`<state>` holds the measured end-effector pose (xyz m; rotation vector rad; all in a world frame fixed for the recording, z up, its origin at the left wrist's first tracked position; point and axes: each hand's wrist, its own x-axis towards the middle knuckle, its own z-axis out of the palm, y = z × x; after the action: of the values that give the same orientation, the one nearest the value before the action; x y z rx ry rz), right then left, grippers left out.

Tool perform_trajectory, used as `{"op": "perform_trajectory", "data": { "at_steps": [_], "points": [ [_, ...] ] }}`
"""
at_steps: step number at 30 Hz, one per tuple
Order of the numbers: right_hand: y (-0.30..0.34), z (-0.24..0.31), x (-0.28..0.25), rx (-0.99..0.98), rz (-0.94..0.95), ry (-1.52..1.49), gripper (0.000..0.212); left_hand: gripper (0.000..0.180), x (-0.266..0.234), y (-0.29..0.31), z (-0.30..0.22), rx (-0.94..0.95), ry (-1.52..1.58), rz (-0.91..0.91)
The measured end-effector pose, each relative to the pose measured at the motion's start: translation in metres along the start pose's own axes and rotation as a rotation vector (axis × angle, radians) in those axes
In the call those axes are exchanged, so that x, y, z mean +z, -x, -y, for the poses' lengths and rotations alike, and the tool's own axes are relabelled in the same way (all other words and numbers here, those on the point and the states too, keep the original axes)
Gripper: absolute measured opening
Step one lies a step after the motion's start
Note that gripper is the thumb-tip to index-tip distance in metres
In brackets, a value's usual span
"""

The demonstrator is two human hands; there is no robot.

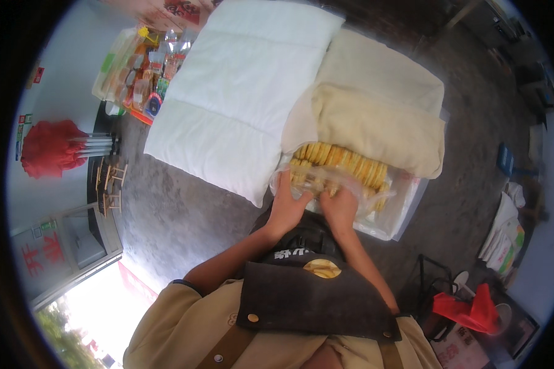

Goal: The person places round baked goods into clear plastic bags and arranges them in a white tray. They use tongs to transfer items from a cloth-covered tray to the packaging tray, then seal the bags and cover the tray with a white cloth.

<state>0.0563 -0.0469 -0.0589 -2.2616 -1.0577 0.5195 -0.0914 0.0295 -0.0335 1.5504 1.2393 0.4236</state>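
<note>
Clear bag (349,179): thin plastic film, glossy, crinkled. White quilt (240,92): matt cloth, fairly smooth, stitched. Beige blanket (381,67): soft matt cloth. Dark apron (320,301): matt; stud (253,318): shiny metal.

Red cloth (54,147), grey floor (191,212)

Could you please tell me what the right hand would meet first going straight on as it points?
The right hand would probably meet the clear plastic first, then the yellow food pieces; exact depth is unclear.
</note>
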Motion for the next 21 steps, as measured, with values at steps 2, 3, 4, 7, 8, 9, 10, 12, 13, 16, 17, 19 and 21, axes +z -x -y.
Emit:
{"op": "perform_trajectory", "data": {
  "at_steps": [2, 3, 4, 7, 8, 9, 10, 12, 13, 16, 17, 19, 21],
  "points": [
    [-0.005, 0.005, 0.004, 0.102, 0.104, 0.010, 0.050, 0.083, 0.001, 0.000, 0.004, 0.056, -0.047, -0.015],
    [-0.006, 0.007, 0.005, 0.080, 0.103, 0.021, 0.050, 0.083, 0.003, 0.001, 0.004, 0.028, -0.092, -0.013],
    [-0.008, 0.009, 0.006, 0.044, 0.076, 0.031, 0.050, 0.082, 0.005, 0.002, 0.004, 0.036, -0.150, -0.046],
    [-0.014, 0.011, 0.006, 0.043, 0.160, 0.065, 0.053, 0.080, 0.010, 0.001, 0.003, 0.088, -0.234, -0.060],
    [-0.015, 0.010, 0.007, 0.057, 0.214, 0.077, 0.055, 0.080, 0.011, -0.001, 0.003, 0.110, -0.248, -0.060],
    [-0.015, 0.009, 0.008, 0.121, 0.287, 0.045, 0.060, 0.079, 0.013, -0.003, 0.003, 0.108, -0.256, -0.058],
    [-0.015, 0.008, 0.011, 0.183, 0.361, 0.014, 0.065, 0.078, 0.013, -0.005, 0.003, 0.104, -0.264, -0.064],
    [-0.014, 0.003, 0.019, 0.237, 0.393, -0.063, 0.074, 0.077, 0.014, -0.007, 0.004, 0.089, -0.280, -0.067],
    [-0.009, 0.002, 0.025, 0.228, 0.352, -0.110, 0.079, 0.076, 0.013, -0.009, 0.005, 0.078, -0.288, -0.065],
    [-0.004, -0.013, 0.037, 0.247, 0.277, -0.259, 0.085, 0.075, 0.010, -0.012, 0.012, 0.101, -0.332, -0.098],
    [-0.005, -0.020, 0.039, 0.264, 0.259, -0.310, 0.086, 0.074, 0.009, -0.015, 0.016, 0.100, -0.357, -0.102],
    [-0.010, -0.033, 0.042, 0.321, 0.354, -0.492, 0.081, 0.066, 0.004, -0.023, 0.026, 0.063, -0.231, -0.026],
    [-0.017, -0.046, 0.044, 0.419, 0.479, -0.602, 0.076, 0.058, 0.004, -0.041, 0.037, -0.008, -0.101, 0.022]
  ]
}}
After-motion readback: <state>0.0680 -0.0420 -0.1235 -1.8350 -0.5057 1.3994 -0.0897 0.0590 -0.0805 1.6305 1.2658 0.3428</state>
